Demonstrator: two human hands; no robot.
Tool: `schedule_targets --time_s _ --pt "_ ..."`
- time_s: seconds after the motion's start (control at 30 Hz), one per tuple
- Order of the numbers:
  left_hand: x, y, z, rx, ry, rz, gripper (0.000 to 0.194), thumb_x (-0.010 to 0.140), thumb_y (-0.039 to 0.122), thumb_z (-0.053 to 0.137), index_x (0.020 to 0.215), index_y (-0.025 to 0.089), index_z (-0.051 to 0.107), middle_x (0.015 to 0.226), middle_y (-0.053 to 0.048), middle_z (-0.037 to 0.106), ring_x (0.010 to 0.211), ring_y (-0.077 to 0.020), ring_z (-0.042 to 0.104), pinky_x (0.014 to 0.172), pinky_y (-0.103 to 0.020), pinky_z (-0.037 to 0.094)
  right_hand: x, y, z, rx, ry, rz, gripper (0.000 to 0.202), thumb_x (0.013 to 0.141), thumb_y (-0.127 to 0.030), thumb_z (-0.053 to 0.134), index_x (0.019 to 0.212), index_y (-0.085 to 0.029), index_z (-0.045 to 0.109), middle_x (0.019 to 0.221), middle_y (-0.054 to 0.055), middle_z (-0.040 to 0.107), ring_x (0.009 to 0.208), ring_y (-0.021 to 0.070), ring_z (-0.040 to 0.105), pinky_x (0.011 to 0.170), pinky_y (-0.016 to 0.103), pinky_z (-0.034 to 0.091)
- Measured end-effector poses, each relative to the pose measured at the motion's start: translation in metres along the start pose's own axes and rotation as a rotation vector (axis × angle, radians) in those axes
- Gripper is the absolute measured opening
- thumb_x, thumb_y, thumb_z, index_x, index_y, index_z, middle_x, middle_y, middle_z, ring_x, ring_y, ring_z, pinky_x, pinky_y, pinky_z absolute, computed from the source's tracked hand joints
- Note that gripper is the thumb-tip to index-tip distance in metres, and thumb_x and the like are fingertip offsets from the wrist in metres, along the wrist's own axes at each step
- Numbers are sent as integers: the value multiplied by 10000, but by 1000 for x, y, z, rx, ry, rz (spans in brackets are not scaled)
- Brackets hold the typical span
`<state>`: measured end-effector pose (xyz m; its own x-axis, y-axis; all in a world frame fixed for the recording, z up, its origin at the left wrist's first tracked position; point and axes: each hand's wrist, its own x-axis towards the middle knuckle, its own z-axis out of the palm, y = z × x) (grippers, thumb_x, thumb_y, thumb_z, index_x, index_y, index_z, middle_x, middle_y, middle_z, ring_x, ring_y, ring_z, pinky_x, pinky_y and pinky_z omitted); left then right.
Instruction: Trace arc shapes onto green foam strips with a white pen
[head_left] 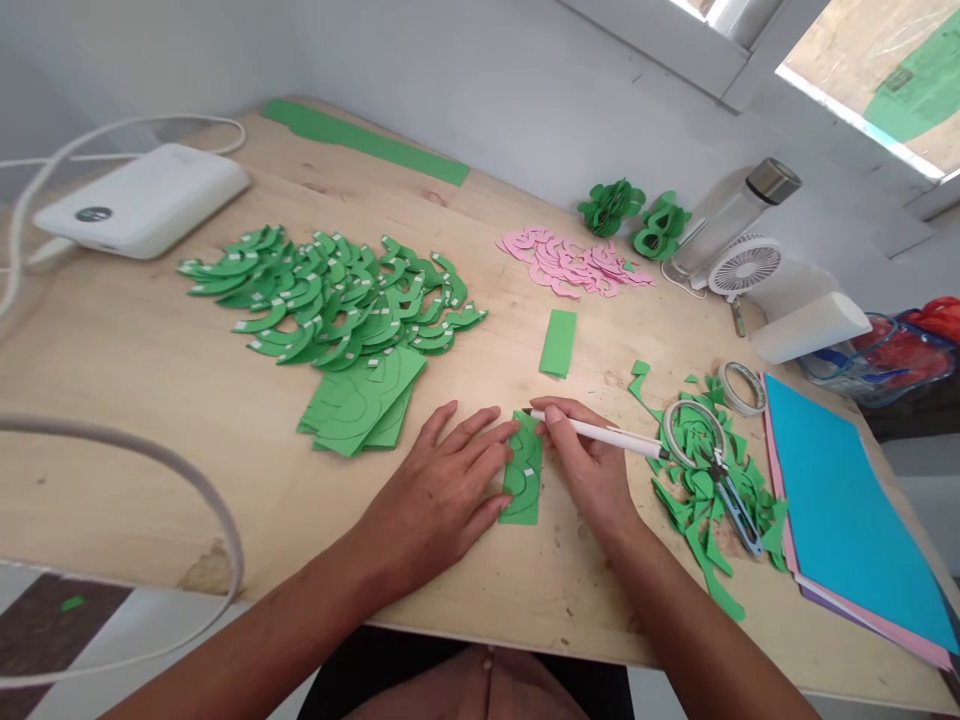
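Note:
A green paper strip (528, 508) with a drawn curved outline lies near the table's front edge. My left hand (442, 490) rests flat, its fingers spread and the tips on the strip's left side. A white pen (615, 436) is pinched in my right hand (589, 460), its dark tip at the strip's top end. A curved cut piece with a small white patch appears to lie on the strip, under my left fingertips. Left of my hands, a stack of green paper pieces (367, 405) with pencilled curves sits against a heap of cut green curved pieces (337, 300).
Green scraps (701, 490) lie on the right with a cutter (739, 510) and tape rolls (742, 388). Beyond are coloured sheets (847, 500), a bottle (731, 220), a small fan (746, 267) and pink cutouts (566, 262). A white device (146, 200) with a cable stands left.

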<state>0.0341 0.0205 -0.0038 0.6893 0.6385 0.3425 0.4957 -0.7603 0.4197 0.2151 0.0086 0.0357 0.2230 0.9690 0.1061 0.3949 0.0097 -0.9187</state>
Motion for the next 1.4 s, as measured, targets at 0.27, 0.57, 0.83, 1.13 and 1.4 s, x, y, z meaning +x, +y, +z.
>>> schedule_targets --time_s 0.27,0.57,0.83,1.13,1.4 --pt "4 1 -8 0 -26 10 235 948 256 466 1126 176 596 1394 -86 593 1367 -296 455 1170 -558 267 3 6 3 42 48 113 112 818 -315 613 787 -208 607 634 -36 602 536 108 500 471 218 387" --pt "4 1 -9 -10 -19 12 211 949 246 455 1068 178 616 1386 -84 599 1367 -289 456 1171 -547 267 6 5 6 0 47 80 155 804 -340 615 744 -198 602 611 -31 601 493 91 470 453 209 373" --pt "5 3 -8 -4 18 11 215 966 254 427 1045 180 613 1364 -71 619 1362 -276 462 1165 -531 255 6 6 7 25 26 94 140 797 -334 625 749 -203 605 627 -24 625 518 102 516 474 211 407" --pt "5 1 -10 -16 -9 11 220 954 262 453 1068 175 621 1373 -75 611 1362 -289 462 1173 -548 260 5 6 8 14 3 87 146 803 -338 610 749 -204 594 621 -26 617 505 99 507 465 213 399" --pt "2 0 -5 -25 -2 18 227 935 220 494 1130 161 595 1404 -88 574 1421 -281 386 1170 -501 354 2 3 7 -1 -1 61 136 815 -322 604 754 -202 586 591 -46 583 468 81 457 436 199 350"
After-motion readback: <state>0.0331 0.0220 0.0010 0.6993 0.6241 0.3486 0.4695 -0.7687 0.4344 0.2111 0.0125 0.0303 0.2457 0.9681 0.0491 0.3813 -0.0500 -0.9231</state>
